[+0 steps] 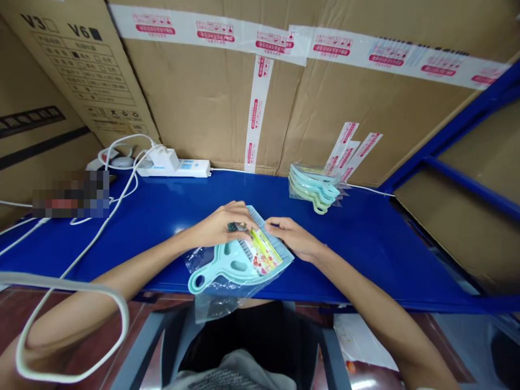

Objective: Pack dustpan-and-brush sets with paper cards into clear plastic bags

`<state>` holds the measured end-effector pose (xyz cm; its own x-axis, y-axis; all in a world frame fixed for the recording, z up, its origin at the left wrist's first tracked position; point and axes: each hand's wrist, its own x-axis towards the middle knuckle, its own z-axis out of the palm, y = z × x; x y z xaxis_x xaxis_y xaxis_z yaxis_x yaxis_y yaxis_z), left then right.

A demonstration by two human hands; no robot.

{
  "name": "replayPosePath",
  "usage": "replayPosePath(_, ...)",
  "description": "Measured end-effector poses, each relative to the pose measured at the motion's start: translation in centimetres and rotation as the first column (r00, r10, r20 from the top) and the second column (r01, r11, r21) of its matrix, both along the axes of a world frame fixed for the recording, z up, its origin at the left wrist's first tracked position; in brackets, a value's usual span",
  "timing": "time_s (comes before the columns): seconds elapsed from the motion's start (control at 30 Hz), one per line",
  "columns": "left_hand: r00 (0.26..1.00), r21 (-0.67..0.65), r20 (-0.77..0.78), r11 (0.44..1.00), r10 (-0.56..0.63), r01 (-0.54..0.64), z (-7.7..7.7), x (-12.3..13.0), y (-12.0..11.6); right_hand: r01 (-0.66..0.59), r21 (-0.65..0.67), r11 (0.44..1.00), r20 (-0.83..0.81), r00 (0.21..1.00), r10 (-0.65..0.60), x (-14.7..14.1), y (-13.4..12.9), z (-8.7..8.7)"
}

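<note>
- Pinched from both sides at its upper edge: left hand (221,226) curled over the top of the small dustpan set (238,262), fingertips closed on the printed card (262,253) and bag mouth; right hand (293,238) closed on the same edge from the other side, thumb tucked under.
- Lying flat near the front edge of the blue shelf (365,238), turquoise handle with its hanging loop pointing toward the body, clear bag (215,303) trailing off the edge.
- For a clean job here, judged from the pose: keep the card square against the pan, hold the bag mouth taut between both pinches, avoid creasing the film, keep the handle seated fully inside the bag.
- Further back and to the right, well apart: a stack of bagged dustpans (314,189), same turquoise, leaning against the cardboard boxes (203,97).
- Beside that stack, several tape strips (349,149) stuck to the cardboard, ends hanging free.
- Back left: white power strip (174,165) with a plug in it, white cable (81,254) looping across the shelf and over the left forearm.
- Blurred patch at far left, contents not readable.
</note>
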<state>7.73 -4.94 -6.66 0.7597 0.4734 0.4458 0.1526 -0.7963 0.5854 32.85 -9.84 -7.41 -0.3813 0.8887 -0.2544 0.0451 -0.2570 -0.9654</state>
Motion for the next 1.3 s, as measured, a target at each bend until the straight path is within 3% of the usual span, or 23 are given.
replayPosePath(0.1,0.999,0.091,0.006,0.995,0.042,-0.043,0.1,0.1,-0.2,-0.081,-0.040,0.996,0.001,0.997,0.081,-0.4,-0.5,-0.5)
replayPosePath(0.2,0.998,0.094,0.001,0.993,0.070,-0.070,0.5,-0.3,0.1,-0.076,-0.040,0.996,-0.018,0.997,0.075,-0.6,-0.5,-0.8)
replayPosePath(0.3,0.958,0.035,0.151,0.968,0.242,-0.250,1.2,-1.6,1.2,0.017,-0.013,1.000,-0.049,0.999,-0.018,-0.3,-0.1,-0.7)
replayPosePath(0.33,0.906,-0.018,0.238,0.934,0.350,-0.356,1.3,-2.2,1.8,0.064,-0.001,0.998,-0.062,0.996,-0.064,-0.2,0.1,-0.5)
replayPosePath(0.4,0.723,-0.208,0.397,0.823,0.566,-0.529,1.4,-3.4,3.2,0.176,0.027,0.984,-0.098,0.980,-0.172,0.2,0.5,-0.2)
replayPosePath(0.47,0.575,-0.441,0.439,0.723,0.690,-0.531,1.2,-4.2,4.3,0.295,0.068,0.953,-0.149,0.947,-0.283,0.6,0.9,0.2)
replayPosePath(0.5,0.571,-0.551,0.411,0.693,0.710,-0.465,1.1,-4.4,4.6,0.347,0.088,0.934,-0.172,0.929,-0.329,0.8,1.1,0.3)
replayPosePath(0.57,0.680,-0.724,0.316,0.631,0.662,-0.278,0.8,-4.3,4.7,0.423,0.125,0.897,-0.196,0.897,-0.396,1.0,1.4,0.5)
replayPosePath(0.63,0.815,-0.813,0.249,0.570,0.524,-0.118,0.4,-3.6,4.2,0.461,0.153,0.874,-0.193,0.881,-0.431,1.2,1.6,0.4)
replayPosePath(0.73,0.905,-0.828,0.231,0.560,0.358,-0.010,-0.3,-2.3,3.3,0.470,0.183,0.864,-0.177,0.880,-0.441,1.3,1.8,0.1)
replayPosePath(0.93,0.904,-0.845,0.233,0.535,0.359,0.005,-1.1,-2.2,3.4,0.463,0.135,0.876,-0.110,0.885,-0.451,1.6,2.1,-0.2)
replayPosePath(1.0,0.889,-0.840,0.264,0.542,0.375,0.021,-0.9,-2.6,3.6,0.510,0.225,0.830,-0.099,0.860,-0.501,1.8,2.3,-0.1)
replayPosePath(1.1,0.874,-0.832,0.296,0.553,0.385,0.039,-0.5,-2.8,3.6,0.584,0.416,0.697,-0.112,0.794,-0.598,2.4,2.6,0.5)
replayPosePath(1.13,0.873,-0.831,0.302,0.555,0.382,0.044,-0.4,-2.8,3.6,0.593,0.402,0.698,-0.133,0.792,-0.596,2.6,2.7,0.8)
replayPosePath(1.23,0.875,-0.831,0.305,0.554,0.375,0.052,-0.4,-2.6,3.4,0.479,0.129,0.868,-0.217,0.868,-0.446,3.0,2.7,1.6)
replayPosePath(1.3,0.879,-0.839,0.290,0.543,0.379,0.043,-0.5,-2.4,3.3,0.352,-0.008,0.936,-0.258,0.903,-0.342,3.0,2.6,1.9)
